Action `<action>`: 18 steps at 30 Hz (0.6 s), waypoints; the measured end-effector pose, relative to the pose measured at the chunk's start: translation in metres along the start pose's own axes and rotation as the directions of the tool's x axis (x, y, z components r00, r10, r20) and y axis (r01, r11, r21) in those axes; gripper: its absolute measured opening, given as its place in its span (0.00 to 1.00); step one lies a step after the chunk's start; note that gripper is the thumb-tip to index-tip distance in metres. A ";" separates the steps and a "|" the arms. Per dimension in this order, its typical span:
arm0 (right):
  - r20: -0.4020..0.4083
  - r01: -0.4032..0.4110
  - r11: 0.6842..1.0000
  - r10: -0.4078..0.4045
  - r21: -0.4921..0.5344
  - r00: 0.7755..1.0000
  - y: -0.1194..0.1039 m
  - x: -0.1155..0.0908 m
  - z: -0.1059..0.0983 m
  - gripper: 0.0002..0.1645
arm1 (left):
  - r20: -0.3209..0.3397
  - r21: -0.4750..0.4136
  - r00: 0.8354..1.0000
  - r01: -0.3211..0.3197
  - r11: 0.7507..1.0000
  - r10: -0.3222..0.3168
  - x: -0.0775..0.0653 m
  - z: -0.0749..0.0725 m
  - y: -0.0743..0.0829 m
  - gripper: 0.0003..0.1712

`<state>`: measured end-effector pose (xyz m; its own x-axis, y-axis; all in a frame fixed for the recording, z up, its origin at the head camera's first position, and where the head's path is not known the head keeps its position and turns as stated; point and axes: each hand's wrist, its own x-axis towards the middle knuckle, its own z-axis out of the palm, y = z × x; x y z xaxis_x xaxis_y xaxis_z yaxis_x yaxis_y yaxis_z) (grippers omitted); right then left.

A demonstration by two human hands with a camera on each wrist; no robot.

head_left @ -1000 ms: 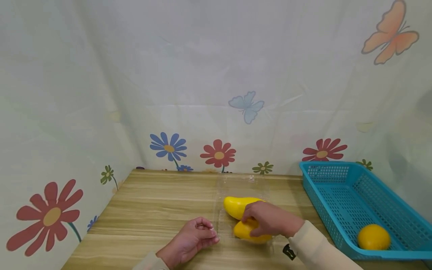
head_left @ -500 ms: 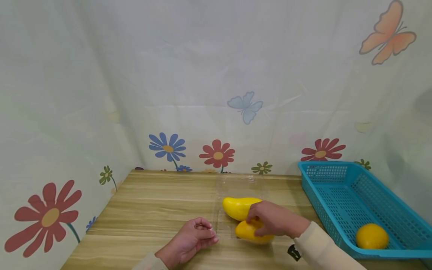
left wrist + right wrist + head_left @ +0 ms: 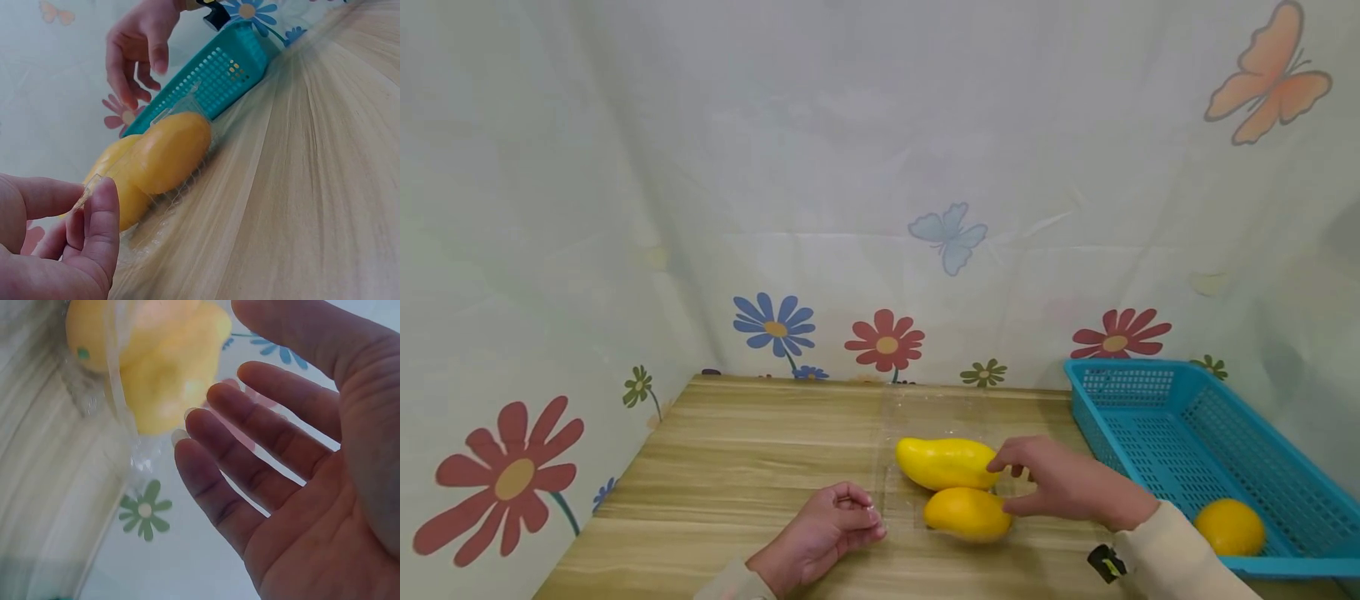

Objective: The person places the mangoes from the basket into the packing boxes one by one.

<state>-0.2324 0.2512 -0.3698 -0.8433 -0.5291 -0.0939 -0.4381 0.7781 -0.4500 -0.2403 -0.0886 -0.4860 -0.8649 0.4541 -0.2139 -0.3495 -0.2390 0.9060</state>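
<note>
My left hand (image 3: 823, 533) pinches the near-left edge of a clear plastic clamshell box (image 3: 898, 500), whose lid is folded back; the left wrist view shows the plastic corner (image 3: 94, 184) between thumb and finger. Two mangoes lie side by side in the box: a bright yellow one (image 3: 946, 463) behind and a deeper orange-yellow one (image 3: 968, 514) in front. Just to their right is my right hand (image 3: 1060, 483), fingers spread and nothing held. In the right wrist view its palm (image 3: 312, 550) faces the camera, with the mangoes (image 3: 165, 394) past the fingertips.
A blue perforated basket (image 3: 1120, 364) stands at the right side of the wooden table (image 3: 737, 450), with a round orange fruit (image 3: 1229, 527) in its near end. Behind the table hangs a pale curtain (image 3: 820, 167) printed with flowers and butterflies.
My right hand has let go of the front mango and drawn away to the right. That mango stays in the box, shifted slightly right. The left hand keeps its place.
</note>
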 end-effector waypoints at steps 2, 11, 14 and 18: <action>-0.006 -0.033 0.999 0.033 0.012 0.999 0.001 -0.006 -0.005 0.27 | 0.003 -0.004 1.000 -0.004 1.000 0.004 0.000 -0.001 0.000 0.11; -0.093 -0.068 0.996 0.063 -0.052 0.994 0.016 -0.034 -0.025 0.28 | 0.014 -0.010 1.000 -0.003 1.000 0.003 0.001 0.001 0.002 0.12; -0.112 -0.076 0.995 0.069 -0.059 0.991 0.024 -0.045 -0.031 0.29 | 0.018 -0.014 1.000 -0.001 1.000 0.002 0.000 0.000 0.001 0.12; -0.134 -0.109 0.990 0.096 -0.089 0.986 0.035 -0.059 -0.041 0.33 | 0.020 -0.014 1.000 0.004 1.000 -0.003 0.001 -0.001 0.002 0.12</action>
<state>-0.2102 0.3233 -0.3438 -0.9156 -0.4018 -0.0170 -0.3700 0.8581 -0.3560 -0.2419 -0.0893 -0.4847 -0.8564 0.4719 -0.2097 -0.3576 -0.2490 0.9001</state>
